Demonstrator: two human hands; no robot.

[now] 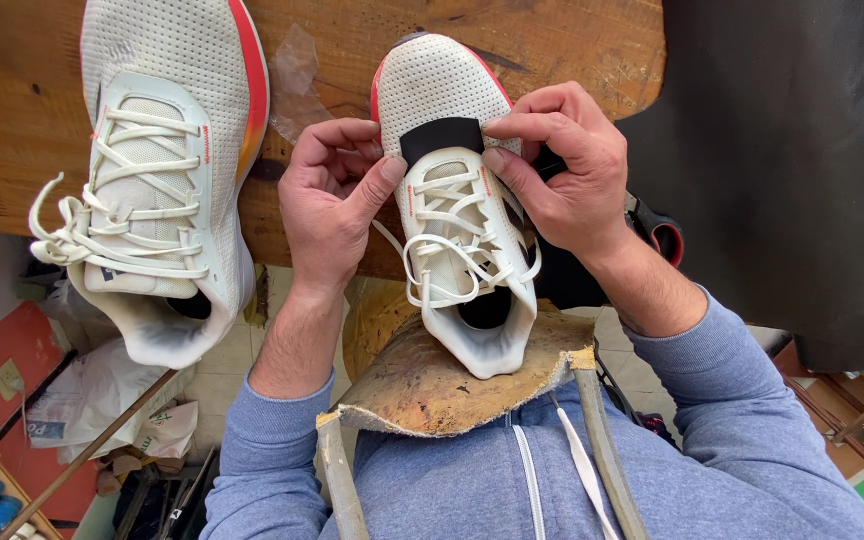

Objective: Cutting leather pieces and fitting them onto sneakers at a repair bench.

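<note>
A white mesh sneaker (457, 215) with a red sole edge and white laces rests toe-away on a worn wooden stand (432, 385) in front of my chest. A black rectangular patch (442, 139) lies across its toe box, just above the laces. My left hand (330, 200) presses the patch's left end with thumb and fingers. The patch's right end is pinched under my right hand (564, 165). The second white sneaker (157, 170), laced and tied, lies on the wooden bench (12, 110) to the left, untouched.
A sheet of black material (782, 170) covers the bench at right. Scissors with a red-lined handle (660, 232) peek out behind my right wrist. A scrap of clear film (297, 75) lies between the shoes. Bags and red boxes (12, 370) sit on the floor at lower left.
</note>
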